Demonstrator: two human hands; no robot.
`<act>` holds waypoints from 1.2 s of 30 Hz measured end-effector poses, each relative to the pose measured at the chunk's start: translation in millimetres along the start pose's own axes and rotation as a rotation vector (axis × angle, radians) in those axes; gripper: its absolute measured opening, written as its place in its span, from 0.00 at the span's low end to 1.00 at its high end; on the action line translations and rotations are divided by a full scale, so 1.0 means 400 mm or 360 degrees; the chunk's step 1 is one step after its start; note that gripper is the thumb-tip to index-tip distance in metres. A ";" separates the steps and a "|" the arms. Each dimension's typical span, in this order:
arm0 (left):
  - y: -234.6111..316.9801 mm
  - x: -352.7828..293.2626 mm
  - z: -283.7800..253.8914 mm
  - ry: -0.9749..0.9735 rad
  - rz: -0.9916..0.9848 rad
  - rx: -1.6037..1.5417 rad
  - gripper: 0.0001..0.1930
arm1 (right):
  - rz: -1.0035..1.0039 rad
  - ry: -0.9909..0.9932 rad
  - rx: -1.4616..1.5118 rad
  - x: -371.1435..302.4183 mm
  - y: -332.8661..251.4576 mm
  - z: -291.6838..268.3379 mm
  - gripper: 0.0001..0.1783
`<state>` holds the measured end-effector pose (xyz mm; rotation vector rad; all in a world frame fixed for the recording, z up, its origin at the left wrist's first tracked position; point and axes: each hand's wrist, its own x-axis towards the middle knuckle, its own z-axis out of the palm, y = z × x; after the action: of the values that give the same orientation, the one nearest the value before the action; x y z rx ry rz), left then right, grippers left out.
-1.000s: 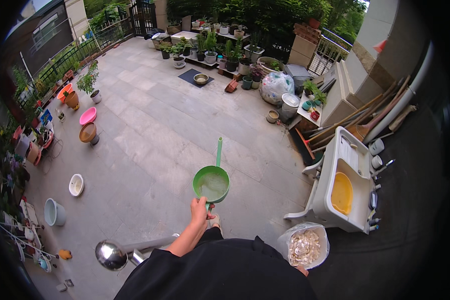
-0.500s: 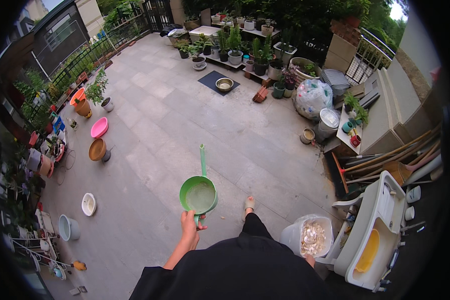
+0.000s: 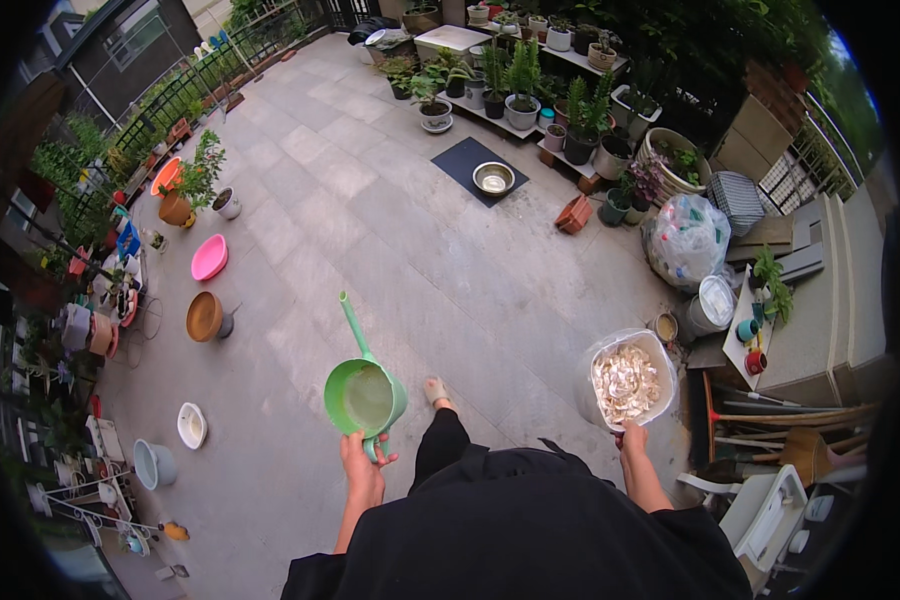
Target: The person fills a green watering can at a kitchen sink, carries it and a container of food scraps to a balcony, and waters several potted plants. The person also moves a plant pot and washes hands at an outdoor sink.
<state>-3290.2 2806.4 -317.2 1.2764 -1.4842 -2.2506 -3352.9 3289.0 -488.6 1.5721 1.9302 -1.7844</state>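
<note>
Paved yard below: left hand grips green watering can, right hand grips half-hidden tub.

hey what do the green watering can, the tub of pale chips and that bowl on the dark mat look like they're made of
Green watering can, held by the left hand: likely plastic, with uniform matte colour and a moulded spout.
Tub, held by the right hand: probably clear plastic, since its walls are see-through and slightly cloudy.
Bowl on the dark mat: looks like metal, a shiny silver with bright reflections.
</note>
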 end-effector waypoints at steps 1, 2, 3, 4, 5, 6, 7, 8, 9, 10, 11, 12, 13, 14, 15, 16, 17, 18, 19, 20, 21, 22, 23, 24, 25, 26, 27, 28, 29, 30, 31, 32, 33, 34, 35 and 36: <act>0.024 0.066 0.021 -0.0010 0.0002 -0.0005 0.14 | -0.0013 -0.0014 0.0089 0.028 -0.031 0.073 0.09; 0.046 0.136 0.044 -0.0021 0.0004 -0.0009 0.14 | 0.0030 -0.0024 0.0128 0.037 -0.064 0.134 0.09; 0.071 0.204 0.063 -0.0033 0.0006 -0.0012 0.14 | 0.0075 -0.0033 0.0169 0.044 -0.094 0.195 0.09; 0.105 0.272 0.087 -0.0044 0.0015 -0.0009 0.14 | 0.0095 -0.0049 0.0212 0.054 -0.150 0.262 0.09; 0.140 0.338 0.109 -0.0056 0.0025 -0.0005 0.14 | 0.0159 -0.0059 0.0242 0.061 -0.186 0.330 0.10; 0.176 0.396 0.132 -0.0061 0.0023 0.0001 0.14 | 0.0177 -0.0055 0.0290 0.049 -0.230 0.391 0.10; 0.216 0.456 0.160 -0.0067 0.0022 -0.0019 0.13 | 0.0195 -0.0052 0.0340 0.032 -0.275 0.455 0.10; 0.255 0.517 0.188 -0.0079 0.0031 -0.0035 0.13 | 0.0213 -0.0052 0.0403 0.030 -0.315 0.509 0.10; 0.301 0.580 0.212 -0.0091 0.0010 -0.0016 0.13 | 0.0263 -0.0098 0.0360 0.054 -0.353 0.556 0.10; 0.339 0.626 0.225 -0.0085 -0.0003 0.0008 0.13 | 0.0324 -0.0162 0.0312 0.073 -0.380 0.602 0.10; 0.372 0.664 0.242 -0.0083 -0.0009 -0.0003 0.13 | 0.0361 -0.0112 0.0287 0.069 -0.385 0.635 0.10; 0.426 0.718 0.274 -0.0068 0.0000 0.0007 0.13 | 0.0349 -0.0113 0.0272 0.082 -0.410 0.698 0.10; 0.470 0.770 0.301 -0.0056 -0.0001 0.0015 0.13 | 0.0335 -0.0104 0.0253 0.093 -0.421 0.746 0.10; 0.511 0.824 0.330 -0.0041 -0.0002 0.0023 0.13 | 0.0323 -0.0098 0.0231 0.113 -0.440 0.800 0.10; 0.540 0.887 0.354 -0.0055 0.0010 0.0012 0.13 | 0.0370 -0.0023 0.0202 0.097 -0.492 0.865 0.10; 0.568 0.951 0.379 -0.0066 0.0021 0.0002 0.13 | 0.0353 -0.0052 0.0141 0.129 -0.519 0.924 0.10; 0.597 1.014 0.407 -0.0074 0.0030 -0.0008 0.13 | 0.0337 -0.0083 0.0077 0.172 -0.540 0.983 0.11; 0.624 1.075 0.438 -0.0056 0.0036 -0.0005 0.13 | 0.0323 -0.0115 0.0011 0.212 -0.563 1.048 0.11; 0.652 1.135 0.470 -0.0036 0.0040 -0.0002 0.13 | 0.0306 -0.0098 -0.0034 0.248 -0.592 1.118 0.11; 0.669 1.201 0.504 -0.0017 0.0027 0.0005 0.13 | 0.0296 -0.0069 -0.0086 0.287 -0.614 1.184 0.11; 0.698 1.257 0.539 -0.0041 0.0035 -0.0052 0.13 | 0.0260 -0.0073 -0.0108 0.325 -0.659 1.270 0.11; 0.720 1.305 0.563 -0.0055 0.0019 -0.0086 0.13 | 0.0204 -0.0094 -0.0163 0.359 -0.702 1.347 0.11; 0.745 1.351 0.591 -0.0071 0.0003 -0.0121 0.14 | 0.0145 -0.0114 -0.0215 0.404 -0.759 1.423 0.11; 0.780 1.389 0.614 -0.0022 -0.0052 -0.0085 0.14 | 0.0155 -0.0133 -0.0293 0.421 -0.769 1.494 0.11; 0.804 1.435 0.659 0.0006 -0.0105 -0.0083 0.14 | 0.0143 -0.0179 -0.0300 0.441 -0.801 1.557 0.10; 0.836 1.489 0.698 0.0034 -0.0158 -0.0081 0.14 | 0.0133 -0.0222 -0.0305 0.460 -0.830 1.621 0.10; 0.870 1.530 0.729 -0.0011 -0.0081 -0.0107 0.14 | 0.0061 -0.0222 -0.0305 0.487 -0.915 1.688 0.11; 0.892 1.583 0.761 -0.0006 -0.0119 -0.0130 0.14 | 0.0066 -0.0207 -0.0364 0.514 -0.977 1.748 0.11; 0.921 1.638 0.787 -0.0003 -0.0125 -0.0165 0.14 | 0.0012 -0.0195 -0.0329 0.500 -1.060 1.815 0.11; 0.943 1.688 0.808 0.0013 -0.0144 -0.0185 0.14 | -0.0034 -0.0199 -0.0383 0.482 -1.141 1.876 0.11; 0.973 1.745 0.840 -0.0002 -0.0149 -0.0180 0.14 | -0.0068 -0.0256 -0.0457 0.506 -1.190 1.933 0.12; 1.003 1.802 0.873 -0.0006 -0.0167 -0.0174 0.14 | -0.0102 -0.0311 -0.0530 0.527 -1.235 1.989 0.13; 1.027 1.858 0.905 0.0003 -0.0174 -0.0172 0.14 | -0.0155 -0.0321 -0.0601 0.531 -1.295 2.052 0.14; 1.051 1.916 0.934 0.0012 -0.0180 -0.0170 0.14 | -0.0208 -0.0330 -0.0670 0.529 -1.352 2.117 0.14; 1.072 1.985 0.963 0.0024 -0.0200 -0.0166 0.14 | -0.0259 -0.0328 -0.0735 0.528 -1.400 2.181 0.15; 1.091 2.059 0.990 0.0037 -0.0218 -0.0162 0.14 | -0.0282 -0.0337 -0.0765 0.539 -1.435 2.248 0.15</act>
<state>-4221.6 2412.2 -368.8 1.4078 -1.2928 -2.3533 -4343.9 2839.9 -517.2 1.0435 2.2235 -1.3254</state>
